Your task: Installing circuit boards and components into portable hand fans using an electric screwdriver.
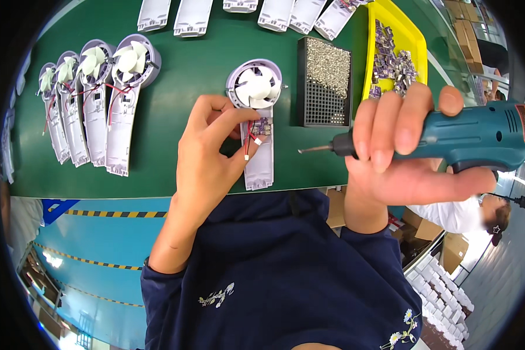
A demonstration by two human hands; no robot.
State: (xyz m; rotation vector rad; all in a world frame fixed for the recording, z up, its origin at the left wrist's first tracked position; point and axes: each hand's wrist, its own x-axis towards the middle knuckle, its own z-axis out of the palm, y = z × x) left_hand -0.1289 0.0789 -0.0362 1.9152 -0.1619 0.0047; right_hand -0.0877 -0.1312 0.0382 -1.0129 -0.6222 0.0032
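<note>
In front of me a small handheld fan's half-shell [259, 166] lies on the green table, its round head holding a white fan blade [256, 87]. My left hand [213, 137] is closed at the shell's upper handle, thumb and index finger on either side of a small purple circuit board [262, 126]. Red and black wires with white plugs [247, 157] hang beside the board. My right hand [402, 146] grips a teal electric screwdriver [478, 137] held sideways above the table's right side. The screwdriver's bit [315, 149] points left toward the shell, apart from it.
A black screw tray [326, 81] full of small silver screws stands right of the shell. Behind my right hand is a yellow bin [417, 41] of circuit boards. Several fan assemblies [122, 111] line the left; more white shells [192, 17] lie along the far side. Another person [455, 213] is at right.
</note>
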